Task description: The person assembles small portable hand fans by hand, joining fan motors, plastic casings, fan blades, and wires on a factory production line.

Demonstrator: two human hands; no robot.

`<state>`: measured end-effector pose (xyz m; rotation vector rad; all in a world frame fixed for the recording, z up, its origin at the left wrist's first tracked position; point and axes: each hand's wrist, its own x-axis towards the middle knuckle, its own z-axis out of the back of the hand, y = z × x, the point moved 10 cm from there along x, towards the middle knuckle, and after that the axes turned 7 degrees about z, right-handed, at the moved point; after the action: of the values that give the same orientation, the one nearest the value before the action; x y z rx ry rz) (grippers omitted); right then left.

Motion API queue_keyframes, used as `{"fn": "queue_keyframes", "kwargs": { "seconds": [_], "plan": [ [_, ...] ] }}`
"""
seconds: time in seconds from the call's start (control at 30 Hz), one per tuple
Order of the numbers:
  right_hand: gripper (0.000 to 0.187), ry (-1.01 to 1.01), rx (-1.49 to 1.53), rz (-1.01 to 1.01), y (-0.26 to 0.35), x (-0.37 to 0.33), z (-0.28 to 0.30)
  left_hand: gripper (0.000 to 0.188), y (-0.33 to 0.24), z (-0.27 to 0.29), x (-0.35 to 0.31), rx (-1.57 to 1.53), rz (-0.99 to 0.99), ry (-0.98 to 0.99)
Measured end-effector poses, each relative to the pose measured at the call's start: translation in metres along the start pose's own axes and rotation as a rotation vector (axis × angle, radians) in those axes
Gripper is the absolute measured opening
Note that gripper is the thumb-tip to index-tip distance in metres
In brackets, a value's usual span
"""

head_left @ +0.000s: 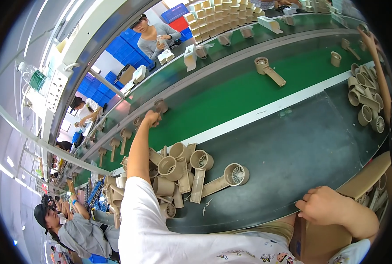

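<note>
My left hand (pixel 151 118) clamps a beige fan housing (pixel 161 105) at the green belt (pixel 231 94).
Its long axis is hidden; my right hand (pixel 321 204) rests half-curled, empty, on a cardboard box (pixel 323 242), contents unseen.

From my feed I see a white short-sleeved T-shirt — small colourful cartoon prints scattered across the chest near the lower edge. Both forearms are bare; the left hand (pixel 151 118) and right hand (pixel 321 205) wear no gloves, rings or watch.
</note>
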<state>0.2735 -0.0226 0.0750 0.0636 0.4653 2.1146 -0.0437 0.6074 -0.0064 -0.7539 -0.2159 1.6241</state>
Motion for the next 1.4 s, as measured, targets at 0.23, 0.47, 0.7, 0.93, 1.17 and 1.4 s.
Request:
{"fn": "queue_keyframes", "kwargs": {
  "seconds": [0.23,0.47,0.7,0.93,1.17,1.4],
  "plan": [
    [0.023,0.030,0.020,0.010,0.000,-0.001,-0.007,0.009,0.023,-0.019,0.000,-0.029,0.056,0.096],
    [0.022,0.033,-0.005,0.000,0.002,0.000,-0.008,0.018,0.027,-0.013,-0.022,0.037,0.173,0.094],
    [0.021,0.035,-0.014,-0.016,0.002,0.001,-0.004,0.062,0.009,0.002,-0.050,0.391,0.063,-0.039],
    [0.021,0.070,-0.001,-0.066,0.002,0.001,-0.001,0.052,-0.127,0.081,-0.160,0.853,-0.368,-0.495],
    [0.022,0.107,0.061,-0.164,-0.009,-0.008,-0.004,0.034,-0.190,-0.028,-0.447,0.809,-0.913,-0.287],
    [0.023,0.154,0.038,-0.167,-0.004,-0.005,0.000,0.064,-0.079,-0.144,-0.500,0.601,-0.884,-0.076]
  ]
}}
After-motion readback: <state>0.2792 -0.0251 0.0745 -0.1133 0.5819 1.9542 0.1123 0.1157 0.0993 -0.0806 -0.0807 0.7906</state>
